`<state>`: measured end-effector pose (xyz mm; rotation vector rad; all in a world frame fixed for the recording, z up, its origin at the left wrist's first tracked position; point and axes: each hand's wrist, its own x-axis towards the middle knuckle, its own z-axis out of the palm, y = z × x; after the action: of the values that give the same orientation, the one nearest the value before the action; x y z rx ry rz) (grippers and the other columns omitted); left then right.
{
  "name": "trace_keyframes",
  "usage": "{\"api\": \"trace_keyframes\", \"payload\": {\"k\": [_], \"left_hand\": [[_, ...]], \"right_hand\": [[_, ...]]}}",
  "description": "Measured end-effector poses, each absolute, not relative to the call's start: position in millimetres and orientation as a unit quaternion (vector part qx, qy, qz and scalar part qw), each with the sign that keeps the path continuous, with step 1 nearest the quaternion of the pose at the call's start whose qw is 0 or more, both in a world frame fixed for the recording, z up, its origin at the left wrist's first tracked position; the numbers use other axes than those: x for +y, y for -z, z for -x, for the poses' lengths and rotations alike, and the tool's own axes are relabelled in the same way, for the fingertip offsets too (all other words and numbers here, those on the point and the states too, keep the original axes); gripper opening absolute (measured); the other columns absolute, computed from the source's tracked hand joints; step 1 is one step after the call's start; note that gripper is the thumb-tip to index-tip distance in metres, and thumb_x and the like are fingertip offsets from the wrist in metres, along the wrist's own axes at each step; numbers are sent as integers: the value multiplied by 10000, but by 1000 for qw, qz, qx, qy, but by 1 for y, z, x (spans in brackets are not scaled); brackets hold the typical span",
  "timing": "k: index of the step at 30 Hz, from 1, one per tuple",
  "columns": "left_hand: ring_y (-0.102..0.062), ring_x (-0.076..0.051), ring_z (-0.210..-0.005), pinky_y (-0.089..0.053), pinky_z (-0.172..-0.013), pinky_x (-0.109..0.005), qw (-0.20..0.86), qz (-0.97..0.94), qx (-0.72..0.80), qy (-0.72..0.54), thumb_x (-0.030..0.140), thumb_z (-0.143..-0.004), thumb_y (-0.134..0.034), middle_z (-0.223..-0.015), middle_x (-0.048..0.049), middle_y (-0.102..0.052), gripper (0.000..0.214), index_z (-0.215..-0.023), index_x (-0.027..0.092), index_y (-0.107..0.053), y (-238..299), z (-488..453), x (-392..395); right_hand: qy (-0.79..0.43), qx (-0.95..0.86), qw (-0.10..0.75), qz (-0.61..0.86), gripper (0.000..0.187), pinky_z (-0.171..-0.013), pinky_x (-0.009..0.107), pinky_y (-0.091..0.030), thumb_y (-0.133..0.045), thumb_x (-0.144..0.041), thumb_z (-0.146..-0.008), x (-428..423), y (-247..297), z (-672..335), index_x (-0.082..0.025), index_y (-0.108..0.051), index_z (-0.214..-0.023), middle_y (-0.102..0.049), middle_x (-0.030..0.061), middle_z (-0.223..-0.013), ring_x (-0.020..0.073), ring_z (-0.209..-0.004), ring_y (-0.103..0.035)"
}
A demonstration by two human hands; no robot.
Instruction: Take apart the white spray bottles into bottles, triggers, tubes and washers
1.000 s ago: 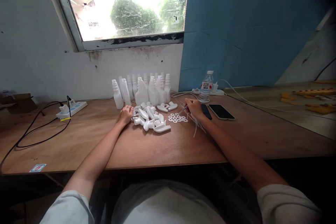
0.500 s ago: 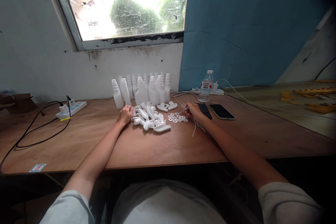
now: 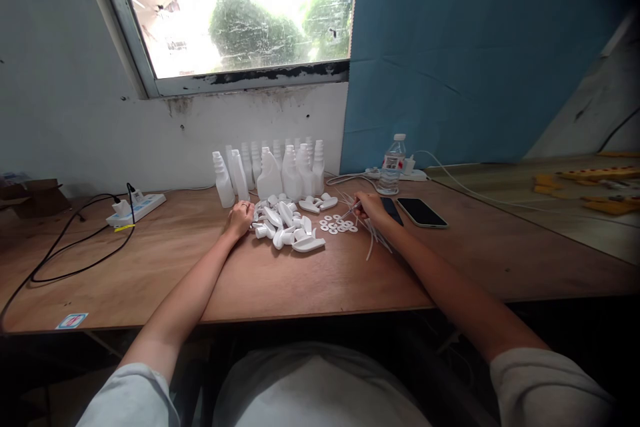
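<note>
My right hand [image 3: 370,208] is closed around thin metal tweezers [image 3: 350,211], whose tips point down at a cluster of flat white ring washers [image 3: 339,227] on the table. Thin white plastic tubes [image 3: 371,240] lie beneath and beside that hand. At the left edge of a heap of white trigger spray heads [image 3: 285,215] rests my left hand [image 3: 241,216], its fingers curled in; whatever they hold, if anything, is hidden. Two more spray heads [image 3: 319,203] lie just behind the heap.
Several white spray bottles [image 3: 270,180] stand upright behind the heap, near the wall. To the right are a water bottle [image 3: 392,170], a phone [image 3: 423,212] and a dark phone [image 3: 392,209] partly behind my hand. A power strip [image 3: 145,208] with black cables lies left on the wooden table [image 3: 280,287].
My right hand and the tweezers have shifted very slightly over the washers. My left hand stays where it was.
</note>
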<state>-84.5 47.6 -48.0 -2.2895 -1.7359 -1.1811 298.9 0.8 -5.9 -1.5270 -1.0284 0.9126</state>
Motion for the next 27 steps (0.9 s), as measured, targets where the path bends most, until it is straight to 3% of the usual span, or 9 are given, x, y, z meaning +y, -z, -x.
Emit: {"api": "trace_keyframes", "payload": {"k": [8,11,13,15,20,27], "left_hand": [[-598,-227,-953,-448,-872,-344,16,736,-559,381,308,-945,-371,-983,-97,-642,281,-851,192,-609,47,85,46],[-599,-223,-957,-450,-871,-339,15,735,-560,381,310,-946,-374,-979,-91,-643,277,-850,198,-609,47,85,46],[-599,-219,-956,-450,-871,-335,14,735,-560,381,307,-946,-375,-974,-88,-643,277,-845,200,-610,46,84,46],[-598,-219,-954,-449,-872,-335,14,735,-561,381,302,-945,-374,-971,-90,-642,278,-840,199,-610,46,84,45],[-598,-223,-956,-447,-871,-341,12,736,-561,379,302,-947,-370,-986,-97,-642,283,-844,193,-610,46,84,44],[-595,-228,-962,-446,-874,-347,14,738,-561,376,301,-947,-369,-994,-101,-645,280,-849,191,-607,46,84,45]], "right_hand": [[-303,-507,521,616,326,-810,380,-547,-568,-361,-928,-7,-1,-290,-140,-582,-1167,-615,79,-1133,189,-956,-627],[-269,-536,528,601,259,-612,254,-513,-549,-353,-933,-10,0,-288,-111,-635,-899,-643,14,-785,108,-646,-603],[-246,-553,536,588,329,-473,202,-405,-523,-309,-920,-11,0,-286,-123,-603,-661,-549,-25,-519,83,-447,-495],[-225,-565,545,577,384,-411,202,-318,-495,-276,-887,-12,-1,-285,-148,-547,-529,-462,-29,-382,84,-361,-420],[-165,-564,568,576,389,-407,212,-294,-458,-268,-860,-13,-6,-290,-175,-510,-486,-444,-19,-353,95,-345,-404],[-100,-546,556,618,402,-478,229,-359,-479,-201,-862,-6,-6,-305,-173,-505,-461,-439,-13,-371,127,-444,-483]]}}
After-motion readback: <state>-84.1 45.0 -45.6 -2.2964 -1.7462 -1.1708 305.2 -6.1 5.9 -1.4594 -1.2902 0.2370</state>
